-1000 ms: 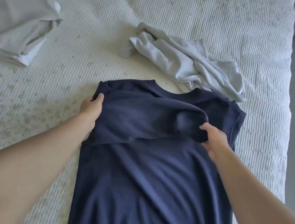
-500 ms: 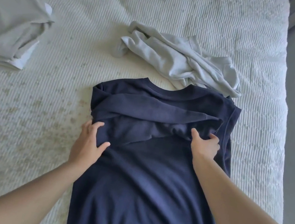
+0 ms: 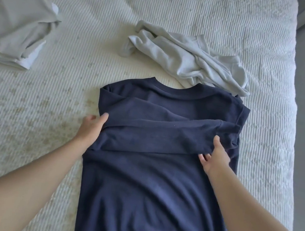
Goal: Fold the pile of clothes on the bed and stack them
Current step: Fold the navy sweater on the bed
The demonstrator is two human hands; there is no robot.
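Seen from the person's own head, 2 bare forearms reach up from the bottom corners of the frame toward a navy long-sleeved top point(image 3: 156, 186) that lies flat on a white textured bed point(image 3: 205, 13), filling the lower centre with its neckline pointing away. At mid-frame, the left hand point(image 3: 90, 131) rests at the top's left edge, thumb up against the cloth; its fingers appear tucked under the fabric, so how they lie cannot be told. The right hand point(image 3: 216, 159) sits near the right edge, thumb raised over the end of a sleeve that is folded across the chest, the other fingers loosely spread beneath it, seemingly pinching the sleeve cloth. Both sleeves look folded inward, so the step in hand appears to be settling the sleeves before folding the body. The next move probably calls for smoothing that sleeve flat, then bringing the hem up toward the neckline while keeping the side edges straight. Just beyond the neckline, in the upper centre, a crumpled pale grey garment point(image 3: 187, 60) waits unfolded, its edge touching the navy top. At the upper left lies a stack of folded pale clothes point(image 3: 16, 22), well apart from the navy top.
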